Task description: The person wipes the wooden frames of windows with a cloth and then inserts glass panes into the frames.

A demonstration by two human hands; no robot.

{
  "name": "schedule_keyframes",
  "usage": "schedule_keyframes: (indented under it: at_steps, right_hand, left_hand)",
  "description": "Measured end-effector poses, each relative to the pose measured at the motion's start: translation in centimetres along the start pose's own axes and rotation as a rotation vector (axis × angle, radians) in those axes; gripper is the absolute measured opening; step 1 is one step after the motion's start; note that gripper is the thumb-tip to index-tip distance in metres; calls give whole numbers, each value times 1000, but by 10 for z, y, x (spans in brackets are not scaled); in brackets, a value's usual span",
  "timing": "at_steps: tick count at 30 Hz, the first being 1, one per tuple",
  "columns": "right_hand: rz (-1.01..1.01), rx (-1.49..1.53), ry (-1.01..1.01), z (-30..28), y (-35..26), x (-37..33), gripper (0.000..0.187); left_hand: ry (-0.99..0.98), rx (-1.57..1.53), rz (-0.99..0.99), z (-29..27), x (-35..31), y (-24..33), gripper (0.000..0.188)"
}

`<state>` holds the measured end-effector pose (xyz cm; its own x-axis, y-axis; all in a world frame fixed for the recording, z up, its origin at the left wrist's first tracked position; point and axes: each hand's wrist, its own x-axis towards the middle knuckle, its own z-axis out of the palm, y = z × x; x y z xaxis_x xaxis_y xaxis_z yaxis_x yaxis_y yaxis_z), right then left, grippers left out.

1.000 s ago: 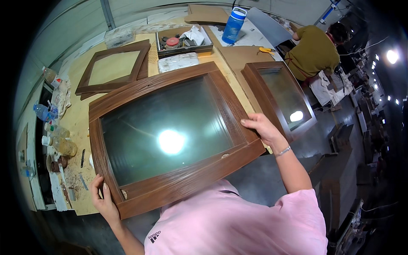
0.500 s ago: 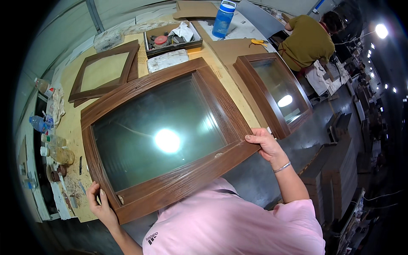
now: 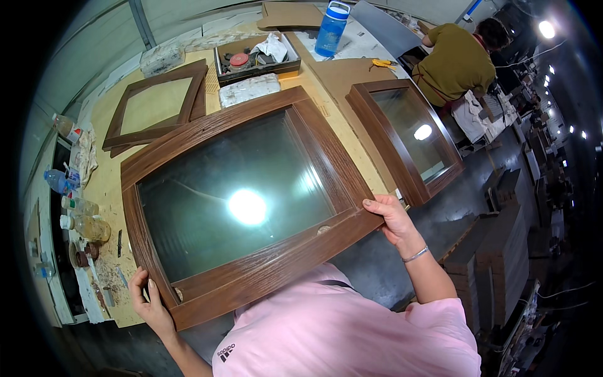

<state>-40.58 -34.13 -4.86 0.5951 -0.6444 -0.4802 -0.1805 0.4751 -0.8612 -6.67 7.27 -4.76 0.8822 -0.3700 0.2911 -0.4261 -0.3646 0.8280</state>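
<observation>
A brown wooden frame with a glass pane, like a cabinet door (image 3: 270, 276), is tilted in front of me over the table's near edge. My right hand (image 3: 391, 218) grips its right near corner, thumb on top of the wood. At the left near corner my left hand (image 3: 151, 303) holds the edge, with fingers along the side. A lamp's bright reflection lies on the glass. Both hands are closed on the wood; the fingers beneath it are partly hidden.
Stacked brown frames (image 3: 113, 133) lie at the far left. Behind the door sit a tool box (image 3: 289, 66), a white-wrapped block (image 3: 250, 92) and a blue bottle (image 3: 331, 31). Glazed doors (image 3: 411, 169) are stacked at right. Bottles (image 3: 94, 227) line the left edge. A co-worker (image 3: 453, 63) bends away beyond.
The view has shifted very slightly. Both hands keep their grip on the door, and it has hardly moved.
</observation>
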Motion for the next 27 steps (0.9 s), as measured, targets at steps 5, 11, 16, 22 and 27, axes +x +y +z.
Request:
schedule_keyframes:
  at_steps: [5,11,16,22,27]
  right_hand:
    - [19,-37,33,9,-6,-7,28]
    - [-36,83,62,14,-1,-8,23]
    - [-43,92,15,21,-14,-7,17]
    - [-77,51,-43,16,-17,2,28]
    - [-97,47,-24,21,-17,1,29]
  left_hand:
    - [10,-38,-34,0,-1,-1,17]
    - [15,-11,-5,0,0,0,18]
    - [28,-12,-3,2,-1,5,17]
    - [24,14,20,2,1,8,17]
    - [30,-6,-4,2,0,10,17]
